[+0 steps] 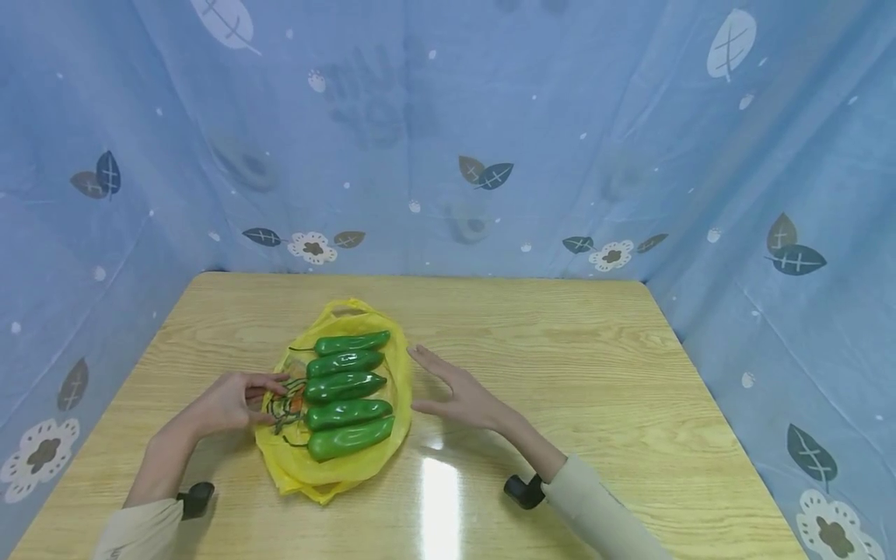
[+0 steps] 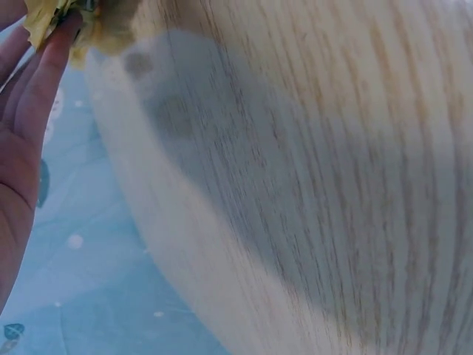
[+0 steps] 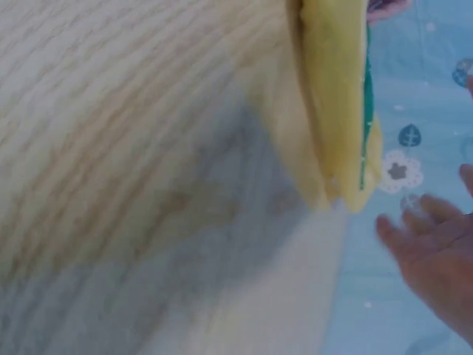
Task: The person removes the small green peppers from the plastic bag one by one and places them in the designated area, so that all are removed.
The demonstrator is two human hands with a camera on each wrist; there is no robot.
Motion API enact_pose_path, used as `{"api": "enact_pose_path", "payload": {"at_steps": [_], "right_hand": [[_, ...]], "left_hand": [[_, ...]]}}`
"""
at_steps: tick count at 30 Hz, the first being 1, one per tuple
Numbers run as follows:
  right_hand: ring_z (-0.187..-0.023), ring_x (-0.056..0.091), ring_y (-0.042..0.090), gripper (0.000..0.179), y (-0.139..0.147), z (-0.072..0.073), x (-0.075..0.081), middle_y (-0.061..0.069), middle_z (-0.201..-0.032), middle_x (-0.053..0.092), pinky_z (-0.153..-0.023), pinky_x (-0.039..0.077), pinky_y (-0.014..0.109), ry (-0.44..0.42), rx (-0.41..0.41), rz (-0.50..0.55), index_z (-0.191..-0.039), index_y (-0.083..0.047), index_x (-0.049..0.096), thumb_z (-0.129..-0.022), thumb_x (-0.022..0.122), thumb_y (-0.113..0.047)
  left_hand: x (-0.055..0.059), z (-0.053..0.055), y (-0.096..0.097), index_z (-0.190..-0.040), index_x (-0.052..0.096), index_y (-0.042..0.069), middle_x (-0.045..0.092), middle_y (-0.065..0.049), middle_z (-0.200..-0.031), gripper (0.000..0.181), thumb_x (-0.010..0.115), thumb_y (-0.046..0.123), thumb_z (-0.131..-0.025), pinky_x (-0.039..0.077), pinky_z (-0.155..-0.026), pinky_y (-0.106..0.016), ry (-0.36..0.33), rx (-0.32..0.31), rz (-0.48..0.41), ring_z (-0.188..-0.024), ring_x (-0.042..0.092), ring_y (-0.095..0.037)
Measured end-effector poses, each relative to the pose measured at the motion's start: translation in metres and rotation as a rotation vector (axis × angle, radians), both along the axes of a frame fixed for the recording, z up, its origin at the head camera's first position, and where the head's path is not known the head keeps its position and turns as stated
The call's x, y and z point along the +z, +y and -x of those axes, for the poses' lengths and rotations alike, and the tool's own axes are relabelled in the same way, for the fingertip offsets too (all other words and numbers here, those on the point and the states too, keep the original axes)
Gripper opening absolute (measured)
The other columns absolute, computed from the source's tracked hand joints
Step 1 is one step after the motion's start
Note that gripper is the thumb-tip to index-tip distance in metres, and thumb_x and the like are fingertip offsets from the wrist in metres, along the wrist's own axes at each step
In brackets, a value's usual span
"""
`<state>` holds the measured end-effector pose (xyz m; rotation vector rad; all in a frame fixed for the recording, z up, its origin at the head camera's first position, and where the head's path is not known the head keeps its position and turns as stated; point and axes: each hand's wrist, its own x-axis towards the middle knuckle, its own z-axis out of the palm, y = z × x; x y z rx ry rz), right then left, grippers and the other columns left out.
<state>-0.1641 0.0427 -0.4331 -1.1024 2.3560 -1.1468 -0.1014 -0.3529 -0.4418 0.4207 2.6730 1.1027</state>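
On the table's (image 1: 560, 350) left, green peppers (image 1: 344, 386) in a yellow bag (image 1: 343, 472) look light, slick, best held mid-body; right hand (image 1: 462, 398) spread, left hand (image 1: 225, 404) at the stems (image 1: 282, 420), pinching or not I can't tell.

The left sleeve (image 1: 140, 531) and right sleeve (image 1: 600, 507) are pale beige. Beside each shows a small, rounded black camera (image 1: 197, 500).
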Motion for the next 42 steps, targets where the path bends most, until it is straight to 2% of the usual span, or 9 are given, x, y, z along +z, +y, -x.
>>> {"api": "enact_pose_path", "payload": {"at_steps": [3,6,9,13,18,25,29,38,42], "right_hand": [[-0.142,0.023,0.015,0.075,-0.003,0.005,-0.007,-0.006,-0.158,0.019,-0.116,0.028,0.04,-0.107,0.031,0.12,-0.154,-0.026,0.023,-0.092,0.066,-0.031],[-0.139,0.031,0.016,0.074,-0.006,0.01,-0.014,0.002,-0.157,0.025,-0.112,0.036,0.034,-0.202,0.093,0.245,-0.153,-0.018,0.027,-0.091,0.068,-0.017],[-0.136,0.038,0.021,0.072,-0.009,0.014,-0.019,0.011,-0.154,0.03,-0.109,0.04,0.033,-0.226,0.148,0.322,-0.151,-0.009,0.031,-0.089,0.069,-0.007],[-0.132,0.044,0.027,0.068,-0.013,0.015,-0.017,0.016,-0.149,0.037,-0.108,0.041,0.04,-0.289,0.175,0.366,-0.146,-0.002,0.038,-0.085,0.07,0.003],[-0.125,0.052,0.028,0.061,-0.024,0.018,-0.023,0.013,-0.141,0.049,-0.104,0.046,0.035,-0.391,0.193,0.36,-0.137,0.002,0.05,-0.08,0.074,0.003],[-0.118,0.057,0.014,0.056,-0.039,0.018,-0.035,0.009,-0.132,0.057,-0.098,0.049,0.027,-0.317,0.263,0.216,-0.13,0.0,0.057,-0.079,0.078,-0.007],[-0.117,0.057,0.01,0.054,-0.044,0.016,-0.038,0.008,-0.129,0.059,-0.098,0.048,0.024,-0.251,0.286,0.19,-0.129,0.0,0.059,-0.079,0.078,-0.009],[-0.113,0.058,0.006,0.051,-0.054,0.013,-0.045,0.006,-0.122,0.065,-0.098,0.045,0.014,0.082,0.298,0.128,-0.124,-0.003,0.063,-0.078,0.081,-0.018],[-0.115,0.057,0.006,0.053,-0.054,0.01,-0.044,0.006,-0.123,0.065,-0.1,0.042,0.013,0.157,0.31,0.104,-0.124,-0.004,0.064,-0.077,0.082,-0.02]], "left_hand": [[0.001,0.0,0.0,-0.11,0.068,-0.003,0.049,-0.029,-0.135,0.041,0.082,0.005,-0.072,0.051,-0.093,-0.041,0.005,0.0,0.005,-0.114,0.054,-0.044],[0.002,0.001,0.001,-0.11,0.068,-0.003,0.05,-0.029,-0.134,0.041,0.082,0.006,-0.072,0.05,-0.094,-0.043,0.013,-0.002,0.019,-0.115,0.053,-0.044],[0.002,0.001,0.001,-0.11,0.068,-0.002,0.05,-0.028,-0.134,0.04,0.082,0.007,-0.073,0.048,-0.095,-0.045,0.011,-0.002,0.025,-0.117,0.051,-0.045],[0.002,0.002,0.0,-0.11,0.068,-0.002,0.05,-0.028,-0.135,0.041,0.082,0.008,-0.074,0.049,-0.095,-0.045,0.009,-0.004,0.023,-0.118,0.05,-0.045],[0.001,0.001,-0.001,-0.11,0.068,0.0,0.05,-0.027,-0.135,0.041,0.083,0.011,-0.073,0.049,-0.094,-0.043,0.01,0.001,0.04,-0.118,0.051,-0.045],[0.0,-0.002,0.002,-0.109,0.069,0.002,0.05,-0.027,-0.135,0.04,0.084,0.012,-0.073,0.049,-0.094,-0.044,0.001,0.013,0.039,-0.117,0.051,-0.044],[0.0,-0.002,0.004,-0.109,0.069,0.002,0.051,-0.027,-0.134,0.04,0.084,0.011,-0.073,0.049,-0.094,-0.043,0.004,0.011,0.035,-0.117,0.052,-0.044],[0.0,-0.002,0.005,-0.109,0.069,0.001,0.049,-0.028,-0.135,0.04,0.083,0.01,-0.073,0.049,-0.094,-0.044,-0.024,0.021,0.009,-0.117,0.051,-0.044],[0.0,-0.001,0.005,-0.109,0.069,0.001,0.049,-0.028,-0.135,0.04,0.083,0.011,-0.073,0.049,-0.094,-0.043,-0.023,0.015,0.007,-0.117,0.052,-0.044]]}}
